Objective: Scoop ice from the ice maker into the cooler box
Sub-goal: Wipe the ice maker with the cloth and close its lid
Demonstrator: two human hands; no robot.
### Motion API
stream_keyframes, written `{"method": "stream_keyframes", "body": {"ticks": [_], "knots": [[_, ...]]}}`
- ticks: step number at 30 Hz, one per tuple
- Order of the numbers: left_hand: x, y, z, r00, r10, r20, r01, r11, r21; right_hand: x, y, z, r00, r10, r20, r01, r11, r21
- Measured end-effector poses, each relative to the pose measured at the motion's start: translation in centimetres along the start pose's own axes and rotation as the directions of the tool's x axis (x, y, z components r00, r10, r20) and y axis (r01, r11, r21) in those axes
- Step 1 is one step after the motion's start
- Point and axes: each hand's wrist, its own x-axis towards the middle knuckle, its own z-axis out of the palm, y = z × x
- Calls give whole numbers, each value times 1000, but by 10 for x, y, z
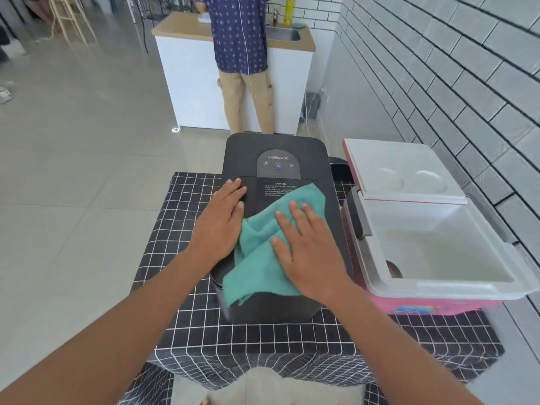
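Note:
A black ice maker [277, 150] stands on a table with a black grid-pattern cloth [263, 337], its lid closed. A teal cloth [257, 252] lies across the lid. My left hand [219, 226] rests flat on the lid's left side, fingers together, holding nothing. My right hand [309, 252] presses flat on the teal cloth. To the right sits a pink cooler box [438, 305] with a white interior, its white lid [400, 171] swung open toward the back. A small brown object shows at the cooler's near inner corner. No scoop or ice is visible.
A white brick wall [467, 83] runs close along the right of the cooler. A person in a blue patterned shirt [239, 33] stands at a white counter with a sink [280, 35] beyond the table. Grey tiled floor [73, 171] lies to the left.

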Motion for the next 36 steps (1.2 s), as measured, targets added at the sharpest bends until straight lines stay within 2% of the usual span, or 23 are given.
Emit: {"method": "stream_keyframes", "body": {"ticks": [2,4,6,7,8,9,11,13,14,15,17,21,24,27,32,36], "knots": [[-5,2,-5,1000,-14,12,15,998,-69,1,-15,-2,999,-5,31,3,999,52],[-7,8,-15,998,-60,-18,57,992,-108,8,-13,-11,998,9,60,-26,953,302],[-10,18,-27,980,-132,-149,112,985,-134,10,2,-25,988,140,66,-151,778,610],[-14,27,-30,969,-133,-207,109,986,-123,10,13,-31,974,227,17,-176,704,689],[-18,37,-29,969,-100,-227,82,993,-89,10,24,-35,953,299,-45,-182,685,706],[-22,48,-23,979,-53,-198,45,998,-45,11,35,-36,935,343,-88,-193,702,685],[-34,71,2,1000,-9,-9,9,998,70,15,52,-33,932,355,-77,-246,773,585],[-47,85,33,983,-27,183,-30,953,303,20,63,-24,952,305,-34,-249,832,496],[-53,86,45,975,-24,220,-75,899,432,23,66,-20,960,279,-27,-236,855,461],[-54,82,50,974,-9,226,-113,846,521,25,67,-16,965,260,-30,-223,875,429],[-45,65,45,976,20,219,-147,799,583,31,70,-10,967,246,-62,-211,916,341],[0,18,6,986,-43,160,-53,834,549,47,67,-2,963,265,-52,-255,956,147],[35,-5,-18,977,-116,177,32,908,417,54,59,5,951,307,-38,-301,947,110],[56,-9,-17,977,-95,193,16,926,378,59,58,6,948,316,-27,-311,943,114],[54,-10,-7,987,-53,149,-25,877,480,60,60,6,953,303,-11,-299,948,111],[23,5,6,988,-9,156,-90,783,615,60,60,5,955,294,-30,-291,953,90]]}}
